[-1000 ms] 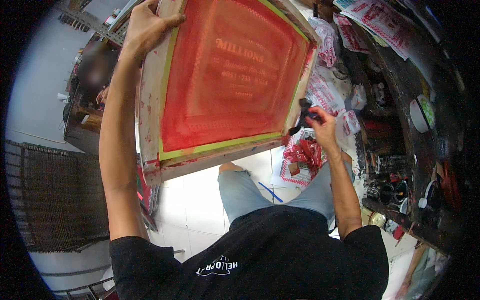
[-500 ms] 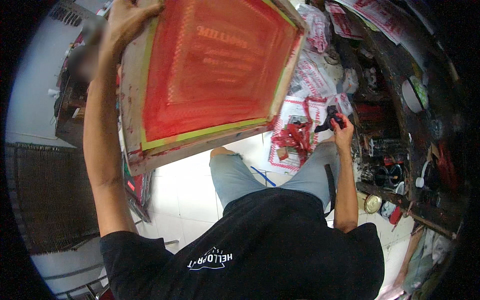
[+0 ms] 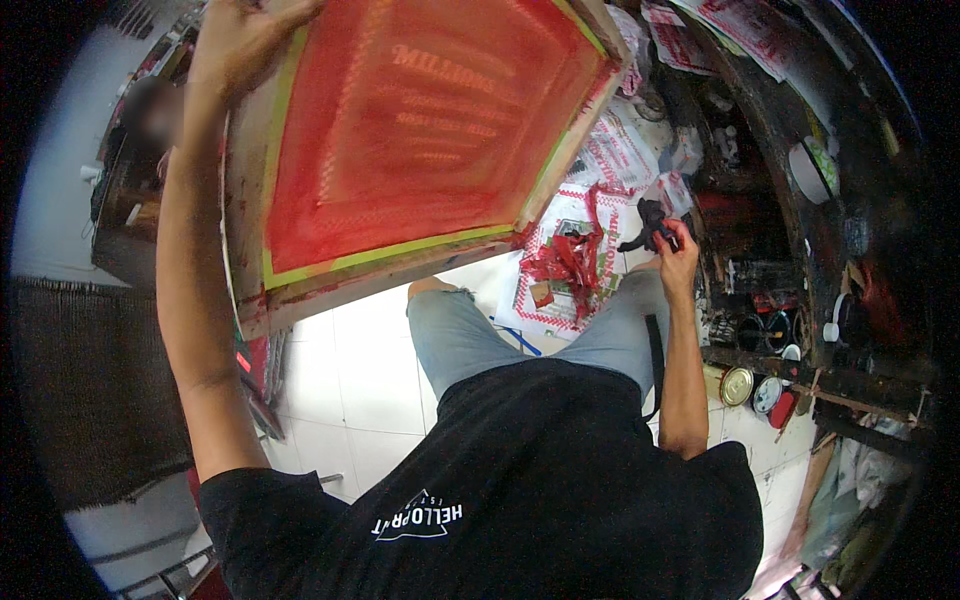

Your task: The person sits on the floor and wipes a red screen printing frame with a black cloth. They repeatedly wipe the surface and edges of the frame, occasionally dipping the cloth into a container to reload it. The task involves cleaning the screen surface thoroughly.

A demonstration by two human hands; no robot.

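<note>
A wooden-framed printing screen (image 3: 440, 170) with red-smeared mesh and a yellow-green taped border fills the upper middle, tilted. My left hand (image 3: 255, 40) grips its upper left frame edge, the fingertips partly out of the picture. Pinched in my right hand (image 3: 678, 250) is a dark, crumpled rag (image 3: 650, 222), held above my right knee; red stains mark the fingers. Below the screen, a red-smeared plastic heap (image 3: 570, 265) lies on white sheets printed in red (image 3: 535, 300).
At the right stands a dark, cluttered shelf (image 3: 740, 240) with tins and a tape roll (image 3: 815, 172). A gold-lidded can (image 3: 737, 386) sits on the white tiled floor (image 3: 370, 390). A blue stick (image 3: 520, 340) lies between my legs. A dark woven panel (image 3: 100, 390) stands at left.
The view has shifted slightly, so most things sit a little further left. My left hand still grips the screen, and the rag has changed its shape in my right hand.
</note>
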